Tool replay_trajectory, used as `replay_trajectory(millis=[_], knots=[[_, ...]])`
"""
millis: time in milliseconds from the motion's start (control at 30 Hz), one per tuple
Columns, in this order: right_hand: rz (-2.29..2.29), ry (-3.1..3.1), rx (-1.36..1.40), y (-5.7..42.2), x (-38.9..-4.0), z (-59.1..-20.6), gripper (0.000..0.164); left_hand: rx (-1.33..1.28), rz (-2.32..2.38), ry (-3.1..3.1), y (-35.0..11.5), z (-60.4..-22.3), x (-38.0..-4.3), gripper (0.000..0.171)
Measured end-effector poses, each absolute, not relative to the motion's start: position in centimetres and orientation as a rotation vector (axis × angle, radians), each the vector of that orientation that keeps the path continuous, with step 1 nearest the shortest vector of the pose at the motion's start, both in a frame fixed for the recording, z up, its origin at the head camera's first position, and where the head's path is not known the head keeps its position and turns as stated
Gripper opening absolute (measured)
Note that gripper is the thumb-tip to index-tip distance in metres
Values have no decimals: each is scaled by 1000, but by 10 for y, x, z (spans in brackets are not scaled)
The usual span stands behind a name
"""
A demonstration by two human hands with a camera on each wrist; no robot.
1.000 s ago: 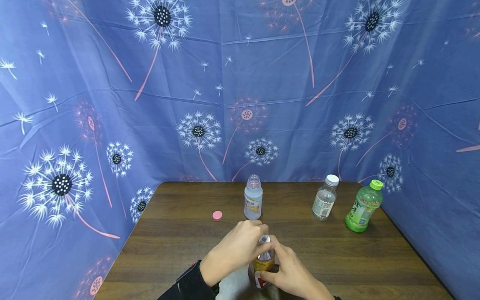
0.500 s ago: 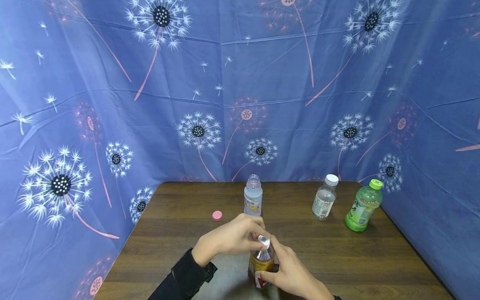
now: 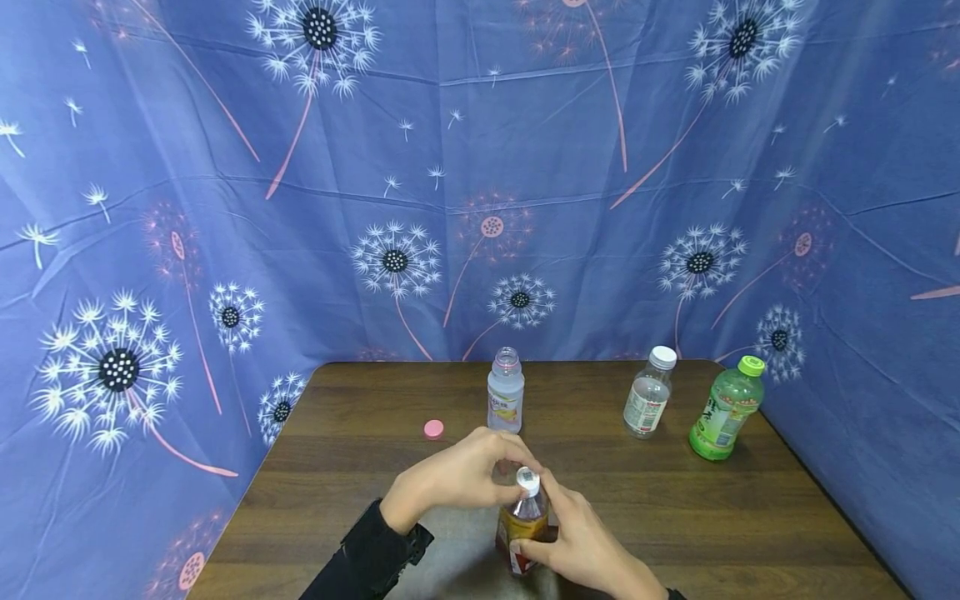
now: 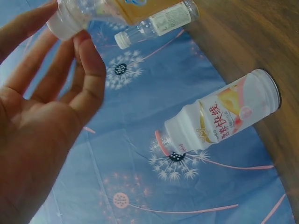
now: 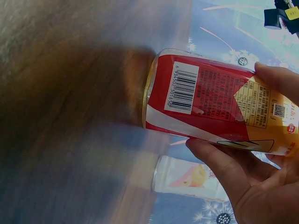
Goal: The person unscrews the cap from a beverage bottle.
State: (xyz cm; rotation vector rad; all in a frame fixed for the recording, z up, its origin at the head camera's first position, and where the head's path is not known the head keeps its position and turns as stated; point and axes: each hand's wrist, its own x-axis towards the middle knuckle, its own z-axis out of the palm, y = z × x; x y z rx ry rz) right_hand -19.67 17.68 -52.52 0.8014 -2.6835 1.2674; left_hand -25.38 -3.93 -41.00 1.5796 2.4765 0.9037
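A drink bottle with a red and yellow label (image 3: 521,530) stands upright near the table's front. Its white cap (image 3: 528,480) is between the thumb and fingers of my left hand (image 3: 459,477), which pinches it from the left. In the left wrist view the thumb and fingertips touch the rim of the cap (image 4: 67,22). My right hand (image 3: 581,533) grips the bottle's body from the right. The right wrist view shows its thumb and fingers on opposite sides of the red label (image 5: 215,95). Whether the cap is loose cannot be seen.
Behind the hands stands a white bottle without a cap (image 3: 506,396), and a pink cap (image 3: 433,429) lies left of it. Farther right are a clear bottle with a white cap (image 3: 648,396) and a green bottle (image 3: 726,412). A blue dandelion-print cloth (image 3: 585,300) hangs behind the wooden table (image 3: 337,467).
My left wrist has swung out to the left and the fingers have turned about the cap, so more of the cap shows. My right hand keeps its hold on the bottle, unmoved.
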Motion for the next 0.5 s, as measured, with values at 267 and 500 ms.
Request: replay_trajectory(millis=[267,500], knots=[[1258,-2664,825,177,-196,-525,80,1180,1036,2884,-26,-416,-231,27],[1292,-2680,833,176,-196,-525,79,1120,904,3119,-14,-425,-218,35]])
